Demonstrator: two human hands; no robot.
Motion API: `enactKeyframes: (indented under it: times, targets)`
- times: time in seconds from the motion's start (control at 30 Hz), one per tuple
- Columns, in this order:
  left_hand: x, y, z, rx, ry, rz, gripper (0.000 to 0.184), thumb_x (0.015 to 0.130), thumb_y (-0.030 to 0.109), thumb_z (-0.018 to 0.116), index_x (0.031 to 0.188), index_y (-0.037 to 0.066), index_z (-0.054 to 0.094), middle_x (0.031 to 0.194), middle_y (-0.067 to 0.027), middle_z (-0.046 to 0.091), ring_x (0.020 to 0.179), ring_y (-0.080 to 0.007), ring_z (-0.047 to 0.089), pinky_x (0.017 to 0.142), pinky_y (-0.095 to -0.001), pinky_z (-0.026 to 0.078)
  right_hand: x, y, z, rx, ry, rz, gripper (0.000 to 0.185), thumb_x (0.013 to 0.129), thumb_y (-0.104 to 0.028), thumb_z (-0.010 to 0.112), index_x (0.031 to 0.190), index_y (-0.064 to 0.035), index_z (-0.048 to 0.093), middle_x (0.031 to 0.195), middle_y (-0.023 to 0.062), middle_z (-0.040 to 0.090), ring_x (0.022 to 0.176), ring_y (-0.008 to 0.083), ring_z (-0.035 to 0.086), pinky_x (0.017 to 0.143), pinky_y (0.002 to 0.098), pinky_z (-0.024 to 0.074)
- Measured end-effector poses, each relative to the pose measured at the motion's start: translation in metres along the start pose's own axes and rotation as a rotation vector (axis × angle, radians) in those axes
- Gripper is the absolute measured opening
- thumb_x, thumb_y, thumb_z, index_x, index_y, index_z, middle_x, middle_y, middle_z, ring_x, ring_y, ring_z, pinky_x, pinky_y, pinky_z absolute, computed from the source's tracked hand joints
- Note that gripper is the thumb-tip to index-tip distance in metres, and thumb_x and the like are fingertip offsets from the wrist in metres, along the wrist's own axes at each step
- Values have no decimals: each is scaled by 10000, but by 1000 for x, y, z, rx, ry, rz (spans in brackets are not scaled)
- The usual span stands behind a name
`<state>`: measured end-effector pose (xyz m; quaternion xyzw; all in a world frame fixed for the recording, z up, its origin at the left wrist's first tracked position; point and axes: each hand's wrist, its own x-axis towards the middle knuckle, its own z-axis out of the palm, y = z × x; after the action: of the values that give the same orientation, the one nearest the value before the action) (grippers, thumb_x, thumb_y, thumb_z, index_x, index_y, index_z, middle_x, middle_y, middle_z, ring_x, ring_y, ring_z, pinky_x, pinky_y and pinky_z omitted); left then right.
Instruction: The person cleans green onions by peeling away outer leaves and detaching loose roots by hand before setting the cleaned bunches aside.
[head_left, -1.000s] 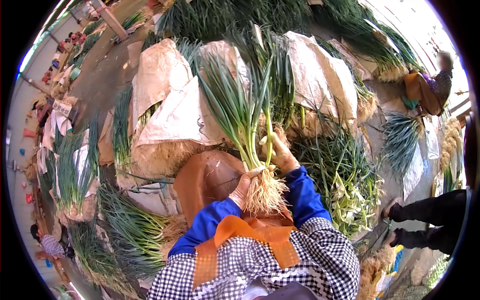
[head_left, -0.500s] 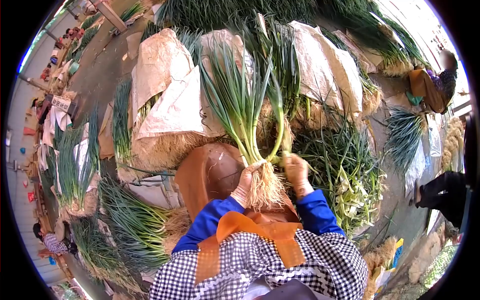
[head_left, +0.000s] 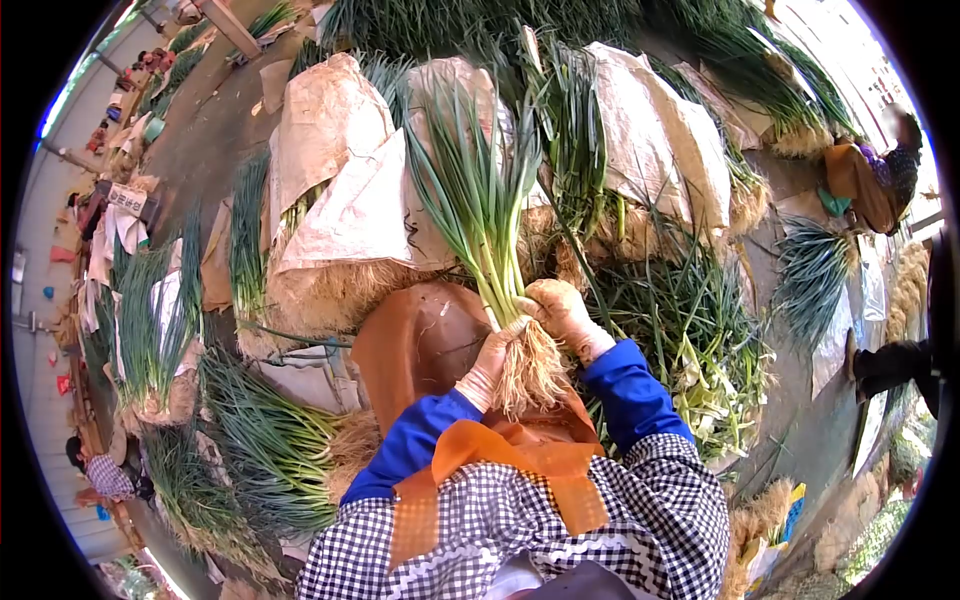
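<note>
A bunch of green onions (head_left: 480,205) stands upright in front of me, its green leaves pointing away and its pale roots (head_left: 530,375) hanging toward my lap. My left hand (head_left: 490,365) is wrapped round the white stems just above the roots. On the right side of the same stems, my right hand (head_left: 563,315) is closed with its fingertips against the bunch; what it pinches is too small to name. Below the hands lies a brown apron (head_left: 420,335) over my knees.
Pale sacks (head_left: 335,120) cover onion bundles ahead. Loose leaves (head_left: 690,340) are heaped at the right, and more onions (head_left: 270,440) lie at the left. A person (head_left: 875,175) sits at the far right; another person's dark-clothed leg (head_left: 895,368) shows below.
My right hand has moved from beside the bunch back up against its stems. A stalk that bent out to the right is no longer on the bunch. The leg at right has shifted outward.
</note>
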<state>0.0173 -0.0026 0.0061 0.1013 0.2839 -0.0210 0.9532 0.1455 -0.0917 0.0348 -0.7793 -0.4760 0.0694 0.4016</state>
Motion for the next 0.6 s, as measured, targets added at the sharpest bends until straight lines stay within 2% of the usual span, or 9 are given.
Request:
enactKeyframes:
  times: [0.07, 0.17, 0.23, 0.3, 0.33, 0.37, 0.4, 0.5, 0.6]
  targets:
    - [-2, 2, -4, 13, 15, 3, 182, 844, 69, 561, 1003, -19, 552, 851, -107, 624, 719, -202, 628, 679, -322, 545, 7, -9, -7, -411, -231, -19, 219, 821, -273, 588, 784, -61, 624, 734, 126, 615, 713, 279, 604, 616, 371, 477]
    - [-2, -1, -13, -89, -79, -70, 184, 840, 78, 567, 998, -15, 556, 836, -102, 625, 709, -199, 629, 672, -316, 547, 4, -16, -10, -378, -321, 47, 245, 862, -270, 539, 769, -56, 613, 703, 128, 608, 714, 275, 600, 627, 349, 472]
    - [0, -5, -9, -154, -90, -55, 191, 837, 85, 572, 999, -16, 558, 821, -99, 624, 706, -195, 627, 665, -306, 545, -31, 19, 48, 1053, 144, 620, 230, 928, -232, 495, 872, -38, 604, 716, -9, 564, 648, 79, 501, 596, 237, 438]
    - [-1, -8, -1, -178, -20, -52, 199, 832, 85, 577, 1004, -15, 559, 807, -91, 623, 696, -190, 626, 652, -298, 545, -50, 36, 63, 998, 109, 507, 219, 921, -218, 510, 977, -21, 586, 788, -21, 579, 666, 73, 504, 614, 228, 449]
    - [1, -6, -2, -167, -41, -57, 194, 831, 93, 579, 997, -6, 560, 808, -88, 623, 700, -183, 626, 650, -298, 545, -56, 24, 53, 994, 165, 799, 267, 922, -247, 483, 962, -20, 618, 754, 80, 616, 652, 130, 536, 637, 281, 458]
    - [0, -6, -5, -158, -59, -62, 189, 830, 102, 582, 990, 3, 562, 810, -84, 623, 703, -176, 626, 648, -298, 544, -65, 40, 52, 309, 169, 614, 324, 908, -313, 477, 865, -41, 648, 704, 96, 633, 610, 183, 578, 598, 320, 480]
    - [-3, 0, -4, -214, -126, -90, 178, 828, 128, 582, 971, 25, 563, 808, -73, 618, 701, -168, 620, 642, -292, 541, -61, 37, 22, -381, -102, 561, 322, 908, -317, 477, 819, -63, 656, 665, 77, 634, 565, 241, 591, 544, 330, 486]
    - [-4, 19, -3, -135, -263, -41, 229, 827, 141, 568, 1024, 25, 551, 797, -63, 599, 690, -161, 600, 639, -281, 530, -120, 137, 18, -660, -669, 773, 388, 840, -440, 517, 874, -79, 654, 856, 138, 648, 813, 275, 635, 690, 348, 505]
    - [-12, 27, 15, -158, -404, -75, 395, 828, 147, 563, 1196, 34, 475, 758, -53, 539, 659, -155, 534, 588, -269, 486, -78, 108, -13, -376, -293, 719, 405, 800, -434, 589, 974, -71, 629, 957, 134, 633, 898, 299, 607, 759, 373, 483]
